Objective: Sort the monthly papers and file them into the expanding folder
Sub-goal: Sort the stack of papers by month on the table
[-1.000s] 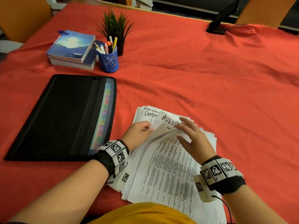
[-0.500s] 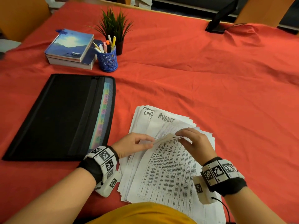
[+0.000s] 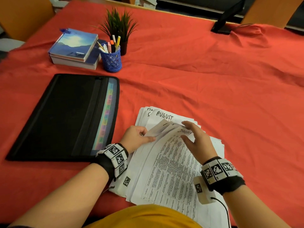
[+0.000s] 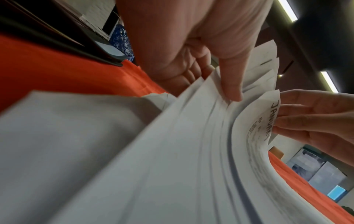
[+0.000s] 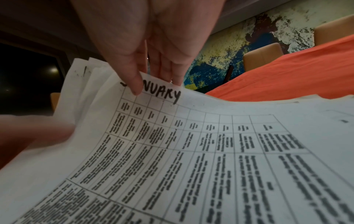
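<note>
A fanned stack of printed papers (image 3: 171, 170) lies on the red cloth in front of me, with a sheet marked AUGUST (image 3: 164, 114) at its far end. My left hand (image 3: 148, 134) grips a bundle of lifted top edges (image 4: 254, 71), thumb on top and fingers underneath. My right hand (image 3: 185, 130) pinches the top edge of a table-printed sheet marked JANUARY (image 5: 191, 136), thumb on its face and fingers behind. That January sheet (image 4: 266, 121) curls upward. The black expanding folder (image 3: 65, 116) lies flat to the left, and coloured tabs (image 3: 107, 112) show along its right side.
At the back left are stacked books (image 3: 74, 48), a blue pen cup (image 3: 111, 60) and a small potted plant (image 3: 120, 25). A dark stand (image 3: 225, 22) sits at the far right edge. Wrinkled red cloth (image 3: 213, 79) covers the table to the right of the papers.
Both hands have leafed deeper into the stack. The left hand now holds up several top edges, and the January sheet has come into view, pinched by the right hand.
</note>
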Motion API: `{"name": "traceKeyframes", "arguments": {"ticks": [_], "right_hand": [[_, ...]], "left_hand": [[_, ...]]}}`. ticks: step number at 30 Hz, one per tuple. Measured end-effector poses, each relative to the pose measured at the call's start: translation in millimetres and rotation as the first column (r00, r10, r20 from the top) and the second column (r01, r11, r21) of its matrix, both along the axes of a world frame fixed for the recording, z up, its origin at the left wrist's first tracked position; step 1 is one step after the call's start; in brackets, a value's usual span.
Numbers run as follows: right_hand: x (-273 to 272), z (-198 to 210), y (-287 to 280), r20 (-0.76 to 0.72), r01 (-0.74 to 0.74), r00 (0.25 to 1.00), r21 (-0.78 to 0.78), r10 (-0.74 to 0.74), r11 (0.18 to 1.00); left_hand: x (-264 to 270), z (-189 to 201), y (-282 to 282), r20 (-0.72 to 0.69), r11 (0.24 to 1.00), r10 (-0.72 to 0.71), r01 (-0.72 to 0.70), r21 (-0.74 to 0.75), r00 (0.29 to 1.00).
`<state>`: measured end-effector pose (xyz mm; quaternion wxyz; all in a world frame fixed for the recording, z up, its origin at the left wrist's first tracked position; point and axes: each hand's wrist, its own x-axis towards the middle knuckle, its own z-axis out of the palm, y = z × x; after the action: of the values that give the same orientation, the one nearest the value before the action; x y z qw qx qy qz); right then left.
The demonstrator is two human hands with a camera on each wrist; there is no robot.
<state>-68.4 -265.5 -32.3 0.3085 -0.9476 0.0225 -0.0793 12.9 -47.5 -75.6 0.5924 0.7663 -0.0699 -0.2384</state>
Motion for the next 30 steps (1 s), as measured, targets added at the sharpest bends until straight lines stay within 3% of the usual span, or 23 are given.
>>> {"name": "traceKeyframes", "arguments": {"ticks": [7, 18, 23, 30], "right_hand": [[-0.2, -3.4, -0.6, 0.007, 0.018, 1.000, 0.010, -0.018, 1.000], [2.8, -4.9, -6.9, 0.170, -0.037, 0.985, -0.018, 0.040, 0.999], [13.0, 0.3, -3.6, 0.249, 0.073, 0.965, 0.027, -0.078, 0.997], [12.7, 0.2, -3.0, 0.261, 0.001, 0.965, -0.008, 0.001, 1.000]], "left_hand": [[0.2, 8.7, -0.7, -0.005, 1.000, -0.017, 0.017, -0.021, 1.000], [2.0, 9.2, 2.1, 0.023, 0.999, -0.024, 0.023, 0.029, 0.999], [-3.2, 15.4, 5.4, -0.168, 0.993, 0.011, -0.031, -0.114, 0.986], [-2.1, 12.1, 3.9, -0.061, 0.999, 0.007, -0.010, -0.052, 0.998]]}}
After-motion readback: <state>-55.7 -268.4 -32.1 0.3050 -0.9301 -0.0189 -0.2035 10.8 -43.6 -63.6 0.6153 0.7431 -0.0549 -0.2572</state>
